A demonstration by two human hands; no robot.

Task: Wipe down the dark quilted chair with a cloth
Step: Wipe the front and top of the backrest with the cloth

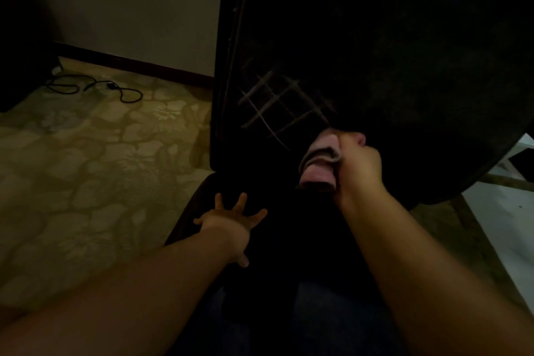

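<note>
The dark quilted chair fills the upper right of the dim head view; pale stitch lines show on its lower back. My right hand grips a folded pinkish cloth and holds it against the base of the chair back, just below the stitched grid. My left hand lies flat with fingers spread on the dark seat near its left edge. Most of the seat is lost in shadow.
A patterned yellowish carpet covers the floor at left. A black cable lies coiled near the wall's dark skirting. A dark object stands at the far left edge. A white surface shows at the right, behind the chair.
</note>
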